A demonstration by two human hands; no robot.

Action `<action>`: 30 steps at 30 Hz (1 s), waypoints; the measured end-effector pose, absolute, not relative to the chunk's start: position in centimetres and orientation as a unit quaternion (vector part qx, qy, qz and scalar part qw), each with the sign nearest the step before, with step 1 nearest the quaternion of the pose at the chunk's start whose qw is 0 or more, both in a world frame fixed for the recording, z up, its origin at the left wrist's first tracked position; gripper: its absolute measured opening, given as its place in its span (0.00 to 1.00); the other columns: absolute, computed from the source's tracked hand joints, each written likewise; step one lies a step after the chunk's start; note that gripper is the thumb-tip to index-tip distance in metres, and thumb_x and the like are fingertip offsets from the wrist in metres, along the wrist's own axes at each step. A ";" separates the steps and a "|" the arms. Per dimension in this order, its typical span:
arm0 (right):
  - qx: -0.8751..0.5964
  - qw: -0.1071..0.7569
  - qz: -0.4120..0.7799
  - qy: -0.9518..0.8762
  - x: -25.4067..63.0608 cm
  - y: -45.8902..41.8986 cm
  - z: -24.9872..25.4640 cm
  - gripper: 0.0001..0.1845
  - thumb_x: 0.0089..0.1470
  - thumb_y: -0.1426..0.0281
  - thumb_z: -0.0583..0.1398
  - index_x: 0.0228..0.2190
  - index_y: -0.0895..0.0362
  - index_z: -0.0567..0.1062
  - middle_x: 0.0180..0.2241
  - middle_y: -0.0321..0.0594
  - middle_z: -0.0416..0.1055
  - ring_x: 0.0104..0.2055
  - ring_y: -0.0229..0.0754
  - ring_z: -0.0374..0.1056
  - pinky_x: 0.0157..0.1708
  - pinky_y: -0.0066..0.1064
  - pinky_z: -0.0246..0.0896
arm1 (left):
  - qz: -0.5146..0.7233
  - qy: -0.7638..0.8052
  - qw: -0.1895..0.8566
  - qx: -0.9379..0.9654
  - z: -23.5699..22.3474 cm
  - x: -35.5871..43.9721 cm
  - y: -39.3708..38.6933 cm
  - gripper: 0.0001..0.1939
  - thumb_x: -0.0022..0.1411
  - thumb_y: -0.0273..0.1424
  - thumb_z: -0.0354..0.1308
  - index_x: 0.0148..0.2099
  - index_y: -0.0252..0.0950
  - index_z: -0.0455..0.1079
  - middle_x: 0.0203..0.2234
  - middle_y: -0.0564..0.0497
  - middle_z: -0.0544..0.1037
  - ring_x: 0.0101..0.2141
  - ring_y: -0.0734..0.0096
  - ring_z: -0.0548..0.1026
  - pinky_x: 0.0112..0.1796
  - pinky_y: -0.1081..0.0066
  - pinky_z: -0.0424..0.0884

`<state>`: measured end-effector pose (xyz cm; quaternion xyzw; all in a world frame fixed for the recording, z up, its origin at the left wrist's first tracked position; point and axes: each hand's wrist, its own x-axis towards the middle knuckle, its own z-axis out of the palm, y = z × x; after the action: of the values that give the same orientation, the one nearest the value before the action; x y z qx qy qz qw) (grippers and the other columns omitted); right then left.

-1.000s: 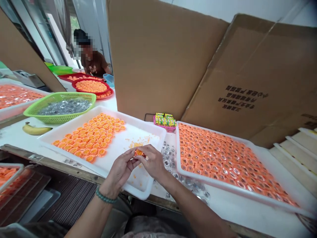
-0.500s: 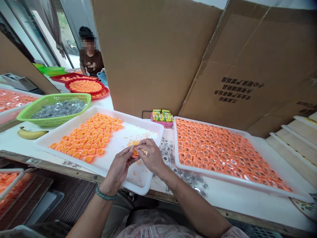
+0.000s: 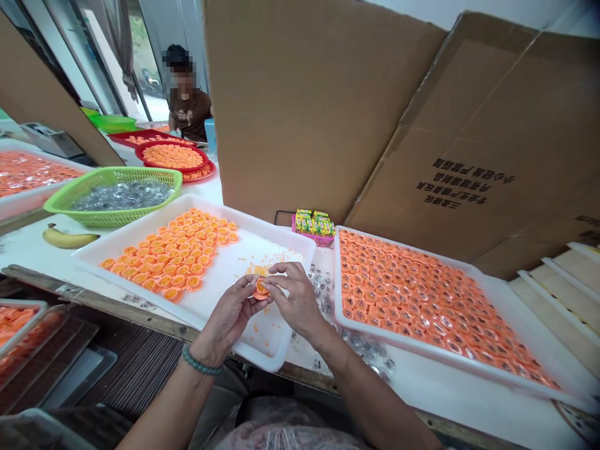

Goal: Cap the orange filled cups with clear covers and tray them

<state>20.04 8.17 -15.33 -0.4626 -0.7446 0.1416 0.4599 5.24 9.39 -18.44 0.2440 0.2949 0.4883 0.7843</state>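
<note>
My left hand (image 3: 234,309) pinches a small round orange plastic cup (image 3: 261,288) with a yellow-orange inside, between thumb and fingers. Close against its right side is my right hand (image 3: 295,297), thumb and forefinger brought together at the cup's rim; what lies between those fingertips is too small to make out. Both hands are above the right part of a white tray (image 3: 225,262). Many similar orange cups (image 3: 173,253) stand in rows on the tray's left, and loose tiny orange-yellow bits (image 3: 257,267) are scattered behind my hands.
To the right, another white tray (image 3: 338,275) holds orange pieces under clear covers. Clear domes (image 3: 365,350) lie between the trays. A green basket (image 3: 112,219), a banana (image 3: 70,237) and a pink basket (image 3: 319,239) of small yellow-green packets stand around. Cardboard (image 3: 319,112) rises behind; a person (image 3: 190,115) sits beyond.
The view has shifted slightly. A pale bit that showed at my right fingertips is no longer visible there. The orange cup stays in my left hand.
</note>
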 end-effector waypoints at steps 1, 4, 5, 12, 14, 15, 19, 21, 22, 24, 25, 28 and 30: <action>-0.457 0.453 0.140 -0.753 19.9 8.1 -15.3 0.09 0.53 0.75 0.59 0.33 0.51 0.78 0.39 0.39 0.69 0.45 0.43 0.61 0.45 0.38 0.60 | 0.491 0.293 0.783 0.245 -18.5 5.3 9.4 0.08 0.53 0.26 0.62 0.38 0.33 0.69 0.32 0.51 0.75 0.29 0.75 0.75 0.33 0.74 0.75; -0.460 0.443 0.147 -0.756 19.6 8.1 -15.3 0.10 0.51 0.77 0.59 0.32 0.52 0.78 0.39 0.39 0.69 0.45 0.42 0.61 0.45 0.37 0.59 | 0.496 0.301 0.775 0.251 -18.5 5.3 9.4 0.09 0.53 0.26 0.63 0.37 0.33 0.70 0.31 0.51 0.75 0.28 0.76 0.74 0.31 0.76 0.74; -0.464 0.443 0.153 -0.752 19.6 8.2 -15.3 0.10 0.51 0.77 0.59 0.31 0.52 0.78 0.39 0.39 0.69 0.45 0.42 0.61 0.45 0.37 0.59 | 0.496 0.304 0.773 0.252 -18.5 5.3 9.4 0.08 0.53 0.26 0.63 0.37 0.32 0.70 0.30 0.51 0.75 0.28 0.77 0.74 0.30 0.76 0.74; -0.483 0.471 0.191 -0.713 19.3 8.4 -15.6 0.09 0.48 0.78 0.60 0.28 0.52 0.76 0.38 0.37 0.70 0.45 0.41 0.63 0.47 0.36 0.59 | 0.491 0.325 0.770 0.248 -18.5 5.4 9.3 0.06 0.54 0.28 0.62 0.35 0.31 0.72 0.27 0.50 0.75 0.24 0.77 0.72 0.27 0.78 0.72; -0.500 0.496 0.188 -0.685 19.4 8.7 -15.8 0.07 0.49 0.76 0.60 0.28 0.53 0.76 0.38 0.38 0.70 0.44 0.41 0.64 0.45 0.35 0.61 | 0.488 0.332 0.769 0.247 -18.5 5.4 9.3 0.06 0.54 0.30 0.61 0.34 0.31 0.72 0.26 0.49 0.75 0.22 0.77 0.72 0.25 0.79 0.70; -0.513 0.509 0.181 -0.667 19.5 8.8 -15.9 0.06 0.50 0.75 0.60 0.28 0.53 0.76 0.38 0.39 0.70 0.44 0.41 0.64 0.43 0.34 0.62 | 0.485 0.336 0.768 0.248 -18.4 5.4 9.3 0.07 0.55 0.31 0.61 0.34 0.31 0.72 0.25 0.49 0.75 0.22 0.78 0.71 0.24 0.79 0.70; -0.553 0.508 0.142 -0.645 20.9 8.4 -16.1 0.07 0.54 0.72 0.57 0.32 0.54 0.76 0.38 0.41 0.70 0.42 0.41 0.67 0.35 0.31 0.64 | 0.472 0.350 0.769 0.253 -18.2 5.4 9.3 0.09 0.58 0.32 0.58 0.37 0.29 0.72 0.24 0.45 0.76 0.20 0.78 0.70 0.21 0.80 0.67; -0.558 0.474 0.115 -0.671 22.2 7.2 -16.5 0.09 0.57 0.72 0.54 0.36 0.54 0.75 0.39 0.42 0.70 0.41 0.41 0.67 0.39 0.32 0.64 | 0.464 0.356 0.770 0.256 -18.1 5.4 9.3 0.11 0.59 0.31 0.56 0.39 0.28 0.73 0.25 0.44 0.77 0.20 0.77 0.71 0.21 0.80 0.67; -0.565 0.452 0.098 -0.683 23.0 6.4 -16.9 0.11 0.58 0.72 0.52 0.37 0.54 0.74 0.39 0.42 0.70 0.41 0.41 0.67 0.41 0.33 0.64 | 0.461 0.359 0.770 0.256 -18.1 5.4 9.4 0.11 0.60 0.31 0.55 0.40 0.27 0.73 0.25 0.43 0.77 0.20 0.76 0.71 0.21 0.79 0.67; -0.594 0.382 0.071 -0.704 24.5 4.5 -18.1 0.12 0.59 0.73 0.50 0.37 0.54 0.73 0.37 0.42 0.71 0.41 0.43 0.67 0.43 0.35 0.63 | 0.456 0.363 0.771 0.256 -18.2 5.3 9.4 0.13 0.60 0.31 0.54 0.40 0.27 0.73 0.26 0.41 0.77 0.21 0.75 0.72 0.22 0.78 0.68; -0.615 0.331 0.065 -0.712 25.1 3.6 -18.9 0.13 0.59 0.73 0.50 0.37 0.54 0.73 0.36 0.43 0.71 0.40 0.44 0.67 0.41 0.36 0.63 | 0.452 0.362 0.775 0.255 -18.2 5.3 9.4 0.13 0.61 0.32 0.54 0.40 0.27 0.73 0.27 0.41 0.77 0.21 0.74 0.72 0.23 0.77 0.68; -0.664 0.154 0.064 -0.729 26.5 1.5 -21.5 0.13 0.55 0.75 0.53 0.40 0.56 0.73 0.37 0.47 0.71 0.40 0.49 0.66 0.40 0.38 0.63 | 0.439 0.352 0.782 0.269 -18.2 5.4 9.2 0.13 0.59 0.34 0.56 0.40 0.28 0.73 0.28 0.42 0.77 0.23 0.74 0.73 0.25 0.76 0.69; -0.670 0.077 0.051 -0.737 26.7 1.0 -22.9 0.18 0.51 0.79 0.54 0.44 0.59 0.72 0.41 0.50 0.70 0.43 0.51 0.65 0.44 0.39 0.61 | 0.437 0.356 0.771 0.297 -18.1 5.4 9.1 0.13 0.56 0.32 0.60 0.41 0.29 0.73 0.29 0.45 0.77 0.25 0.75 0.73 0.27 0.77 0.69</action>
<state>26.68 0.96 -22.92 -0.6697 -0.7368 0.0511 0.0773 5.43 9.08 -18.15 0.2970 0.3557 0.4372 0.7708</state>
